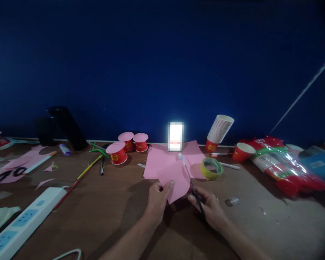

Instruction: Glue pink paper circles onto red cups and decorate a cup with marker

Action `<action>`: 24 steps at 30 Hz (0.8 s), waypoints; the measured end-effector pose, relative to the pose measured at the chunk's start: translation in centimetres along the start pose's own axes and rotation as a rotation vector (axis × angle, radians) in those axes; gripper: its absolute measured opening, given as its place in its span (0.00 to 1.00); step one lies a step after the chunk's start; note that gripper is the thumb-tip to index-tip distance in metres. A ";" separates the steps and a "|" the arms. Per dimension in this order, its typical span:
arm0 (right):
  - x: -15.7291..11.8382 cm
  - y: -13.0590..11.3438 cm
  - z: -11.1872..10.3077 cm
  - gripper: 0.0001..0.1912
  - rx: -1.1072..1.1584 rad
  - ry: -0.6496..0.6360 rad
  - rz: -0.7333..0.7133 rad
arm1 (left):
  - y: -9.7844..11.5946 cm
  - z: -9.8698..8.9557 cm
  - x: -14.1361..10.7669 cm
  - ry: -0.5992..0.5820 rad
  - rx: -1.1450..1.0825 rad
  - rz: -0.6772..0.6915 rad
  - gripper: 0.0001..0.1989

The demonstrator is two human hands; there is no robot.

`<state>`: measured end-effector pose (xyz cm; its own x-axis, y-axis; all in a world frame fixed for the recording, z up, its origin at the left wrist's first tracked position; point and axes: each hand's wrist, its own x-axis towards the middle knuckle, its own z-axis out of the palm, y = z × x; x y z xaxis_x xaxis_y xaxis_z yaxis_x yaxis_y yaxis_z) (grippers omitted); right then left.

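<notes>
My left hand point(157, 198) pinches a cut piece of pink paper point(174, 180), its thumb on top near the lower left edge. My right hand point(209, 206) is closed round the black handles of a pair of scissors point(195, 195), whose blades point up and away along the paper's right side. Behind the held piece lies a stack of pink sheets point(154, 160) on the brown table point(119, 216). A roll of yellow-green tape point(211, 169) is beside the stack's right edge.
Three red cups with pink discs point(117, 153) stand back left. A leaning cup stack point(220, 130), a red cup point(243, 152) and a shiny package point(283, 162) are at right. A power strip point(27, 220) lies front left. A bright screen point(176, 136) stands behind the paper.
</notes>
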<state>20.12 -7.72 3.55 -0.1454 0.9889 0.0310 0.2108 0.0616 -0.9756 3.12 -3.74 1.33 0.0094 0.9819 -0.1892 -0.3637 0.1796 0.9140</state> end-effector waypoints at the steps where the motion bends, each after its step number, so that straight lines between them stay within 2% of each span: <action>1: 0.0 0.1 -0.1 0.19 0.000 -0.005 -0.004 | 0.0 0.0 0.0 0.001 -0.003 -0.002 0.19; 7: -0.1 0.7 -0.4 0.19 0.031 -0.033 0.001 | 0.2 0.0 -0.1 -0.001 -0.002 0.005 0.19; 17: -0.2 0.2 -0.7 0.18 -0.060 -0.031 -0.006 | 0.4 -0.1 0.0 0.020 0.034 0.006 0.21; 24: -0.3 0.8 -0.8 0.20 -0.087 -0.024 0.064 | 0.7 0.0 -0.1 0.040 -0.002 -0.007 0.21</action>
<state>21.11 -7.83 2.98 -0.1519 0.9877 -0.0370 0.3036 0.0110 -0.9528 2.88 -3.67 2.00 -0.0251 0.9774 -0.2100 -0.3654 0.1866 0.9119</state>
